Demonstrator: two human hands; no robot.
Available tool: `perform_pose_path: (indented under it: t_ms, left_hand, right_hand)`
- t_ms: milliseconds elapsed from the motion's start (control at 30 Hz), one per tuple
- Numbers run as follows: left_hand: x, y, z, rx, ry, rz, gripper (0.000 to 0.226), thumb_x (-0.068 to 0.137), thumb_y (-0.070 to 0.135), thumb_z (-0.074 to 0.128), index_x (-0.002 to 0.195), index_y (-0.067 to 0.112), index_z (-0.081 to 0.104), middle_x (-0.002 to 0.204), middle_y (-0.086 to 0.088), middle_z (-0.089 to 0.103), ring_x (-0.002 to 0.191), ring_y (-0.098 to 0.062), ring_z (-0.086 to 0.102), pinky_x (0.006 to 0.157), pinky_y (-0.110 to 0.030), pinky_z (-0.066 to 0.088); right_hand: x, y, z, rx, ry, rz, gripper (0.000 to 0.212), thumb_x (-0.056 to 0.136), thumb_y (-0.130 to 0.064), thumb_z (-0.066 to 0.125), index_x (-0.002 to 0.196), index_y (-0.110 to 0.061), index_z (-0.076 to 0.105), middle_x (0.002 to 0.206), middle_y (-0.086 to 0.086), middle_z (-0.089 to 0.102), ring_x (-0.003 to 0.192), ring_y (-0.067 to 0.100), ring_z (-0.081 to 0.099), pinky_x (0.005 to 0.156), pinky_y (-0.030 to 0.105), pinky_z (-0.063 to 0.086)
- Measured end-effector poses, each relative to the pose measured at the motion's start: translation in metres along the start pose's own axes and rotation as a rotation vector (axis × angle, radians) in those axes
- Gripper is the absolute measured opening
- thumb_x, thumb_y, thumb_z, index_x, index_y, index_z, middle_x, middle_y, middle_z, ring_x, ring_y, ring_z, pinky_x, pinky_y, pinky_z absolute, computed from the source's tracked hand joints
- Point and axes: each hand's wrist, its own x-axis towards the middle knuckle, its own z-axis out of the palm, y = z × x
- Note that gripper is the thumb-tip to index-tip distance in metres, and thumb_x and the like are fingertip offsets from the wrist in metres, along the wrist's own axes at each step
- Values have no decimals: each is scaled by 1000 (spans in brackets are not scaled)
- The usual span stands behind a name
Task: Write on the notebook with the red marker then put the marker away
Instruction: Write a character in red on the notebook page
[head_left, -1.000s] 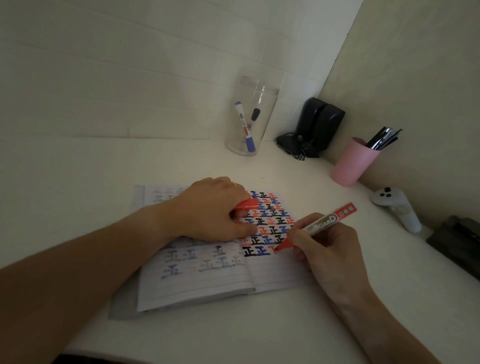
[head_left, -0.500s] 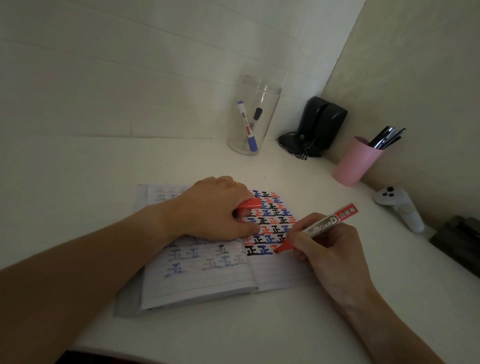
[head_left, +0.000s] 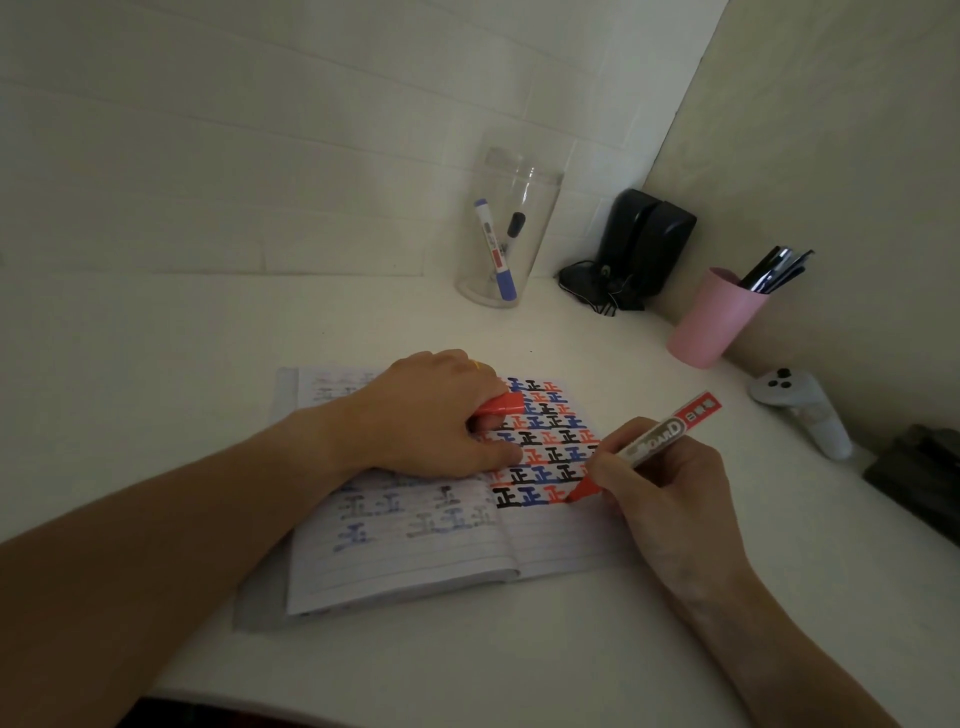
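Right hand (head_left: 670, 499) grip pinches the red marker (head_left: 649, 441), tip on the notebook (head_left: 415, 551).
Writing now; left hand (head_left: 431, 415) pinches its cap (head_left: 501, 404). Next, cap it.

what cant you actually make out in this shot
- Head view: the red cap mostly hidden inside the left hand.
- The notebook page's upper middle covered by that hand.
- The red marker barrel partly wrapped by the right hand.
- Dark object cut off at the right edge.

glass jar (head_left: 511, 234) | pink cup (head_left: 712, 317) | black speaker (head_left: 644, 244) | white controller (head_left: 802, 413)
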Motion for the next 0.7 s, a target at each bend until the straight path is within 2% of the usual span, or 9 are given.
perform_pose_path:
  t_ms: [167, 300, 467, 600, 700]
  left_hand:
    - [0, -1, 1, -8, 12, 3, 39, 82, 69, 53, 72, 34, 38, 74, 15, 47, 76, -10, 48, 72, -30, 40]
    - [0, -1, 1, 2, 5, -10, 41, 82, 70, 54, 72, 34, 37, 75, 15, 47, 78, -10, 49, 72, -30, 39]
    - [0, 1, -1, 5, 16, -19, 44, 81, 68, 56, 67, 32, 34, 72, 13, 47, 76, -13, 50, 68, -30, 35]
    - [-1, 3, -3, 15, 28, -28, 45, 81, 68, 56, 66, 31, 34, 71, 13, 46, 74, -13, 48, 68, -30, 35]
    - [-2, 4, -5, 9, 11, -44, 44, 82, 68, 55, 68, 30, 38, 73, 12, 48, 74, -12, 48, 68, -30, 36]
  right_hand:
    - [1, 1, 0, -19, 15, -1, 15, 76, -1, 69, 64, -10, 67, 54, -2, 65, 49, 4, 52, 51, 14, 42]
    - [1, 0, 2, -45, 24, 22, 13, 76, -9, 71, 64, -14, 68, 61, 5, 70, 56, 12, 61, 56, 23, 48]
    - [11, -14, -1, -14, 32, 152, 15, 77, -13, 69, 62, -14, 68, 50, -5, 64, 47, 4, 52, 56, 29, 42]
    - [41, -39, 3, 3, 137, 79, 6, 82, -18, 68, 78, -14, 70, 68, -1, 66, 59, 9, 57, 64, 31, 46]
    - [61, -42, 15, 66, 256, -25, 8, 88, -15, 67, 87, -23, 69, 80, -9, 69, 69, -5, 66, 70, 22, 51]
